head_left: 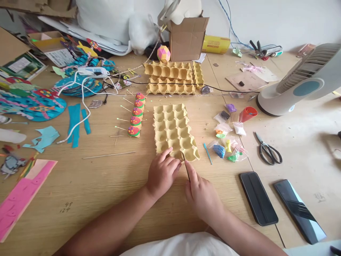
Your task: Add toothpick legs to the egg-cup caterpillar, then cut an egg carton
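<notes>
A yellow paper egg tray lies on the wooden table in front of me. My left hand presses its curled fingers on the tray's near edge. My right hand is closed on a thin dark blade or stick whose tip meets the tray's near edge between two cups. A row of several painted egg-cup figures with pins stands left of the tray.
More egg trays and a cardboard box sit behind. Small bags of coloured clay, a red cup, scissors, two phones and a fan are on the right. Blue paper crafts crowd the left.
</notes>
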A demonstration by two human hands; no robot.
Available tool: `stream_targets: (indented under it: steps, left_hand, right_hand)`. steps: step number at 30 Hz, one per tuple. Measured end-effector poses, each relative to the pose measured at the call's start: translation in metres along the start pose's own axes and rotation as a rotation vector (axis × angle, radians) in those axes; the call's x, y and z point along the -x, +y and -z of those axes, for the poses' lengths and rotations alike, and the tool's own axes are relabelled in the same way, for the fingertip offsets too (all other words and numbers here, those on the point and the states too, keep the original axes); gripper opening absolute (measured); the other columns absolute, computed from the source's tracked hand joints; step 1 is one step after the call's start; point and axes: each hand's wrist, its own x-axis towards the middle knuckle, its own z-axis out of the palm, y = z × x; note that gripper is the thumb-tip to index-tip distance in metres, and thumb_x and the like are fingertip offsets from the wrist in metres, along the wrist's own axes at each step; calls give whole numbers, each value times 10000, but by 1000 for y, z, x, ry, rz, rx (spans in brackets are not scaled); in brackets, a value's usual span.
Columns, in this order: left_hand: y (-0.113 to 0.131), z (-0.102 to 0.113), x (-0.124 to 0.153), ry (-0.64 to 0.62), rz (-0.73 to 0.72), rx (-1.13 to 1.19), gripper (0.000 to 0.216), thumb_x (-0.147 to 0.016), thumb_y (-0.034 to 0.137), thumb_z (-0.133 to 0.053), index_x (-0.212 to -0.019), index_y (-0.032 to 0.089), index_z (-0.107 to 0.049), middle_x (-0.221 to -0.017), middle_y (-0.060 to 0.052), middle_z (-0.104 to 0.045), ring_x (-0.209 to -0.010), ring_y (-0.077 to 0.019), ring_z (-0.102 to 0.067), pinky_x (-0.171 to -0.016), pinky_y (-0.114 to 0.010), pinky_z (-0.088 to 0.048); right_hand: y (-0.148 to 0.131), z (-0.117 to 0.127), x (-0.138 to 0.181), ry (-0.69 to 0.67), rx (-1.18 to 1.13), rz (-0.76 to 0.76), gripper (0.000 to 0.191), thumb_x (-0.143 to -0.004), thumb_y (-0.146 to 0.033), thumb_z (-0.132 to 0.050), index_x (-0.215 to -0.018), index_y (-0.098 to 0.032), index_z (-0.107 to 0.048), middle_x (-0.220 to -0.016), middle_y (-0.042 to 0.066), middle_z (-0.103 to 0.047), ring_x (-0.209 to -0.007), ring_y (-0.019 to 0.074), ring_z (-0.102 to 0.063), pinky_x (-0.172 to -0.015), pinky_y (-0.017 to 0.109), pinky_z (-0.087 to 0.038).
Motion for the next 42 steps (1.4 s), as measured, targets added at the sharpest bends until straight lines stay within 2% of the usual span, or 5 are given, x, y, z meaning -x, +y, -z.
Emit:
stream_targets:
  steps: [4,11,25,32,42]
  left_hand:
    - [0,-1,0,5,-2,-22,79,-960,241,-622,-965,223,-699,-839,-15,-739,-1252,-293,-588,-933,-432,-487]
    - [3,-1,-2,8,17,-8,126,-949,239,-630,-835,216,-678,-789,-20,-718,-1235,-302,-589,-953,-448,-472]
    - [3,-3,-2,15,62,40,170,-955,244,-615,-792,213,-649,-776,-21,-717,-1234,-296,-582,-951,-446,-472]
    - [2,-3,-2,13,53,45,115,-955,255,-613,-872,220,-684,-826,-32,-730,-1238,-297,-575,-942,-450,-483]
    - [1,-2,-3,11,59,61,130,-959,247,-599,-853,217,-668,-807,-35,-720,-1235,-301,-576,-930,-448,-481]
  right_hand:
    - [-2,5,7,-67,62,4,699,-955,-140,-366,-1612,-93,-131,-1059,119,-737,-719,206,-704,-623,324,-534]
    - [-9,10,4,-139,226,-4,725,-935,-160,-447,-1612,-99,-193,-889,75,-699,-632,206,-672,-542,322,-506]
    - [-7,10,0,-129,181,0,679,-942,-145,-404,-1592,-57,-229,-932,109,-726,-681,207,-690,-584,317,-526]
    - [-10,8,7,-97,273,24,756,-925,-141,-439,-1619,-91,-144,-841,72,-696,-600,210,-657,-513,325,-500]
    - [-6,11,5,-133,240,10,772,-941,-143,-396,-1624,-88,-42,-899,78,-708,-658,195,-675,-574,302,-506]
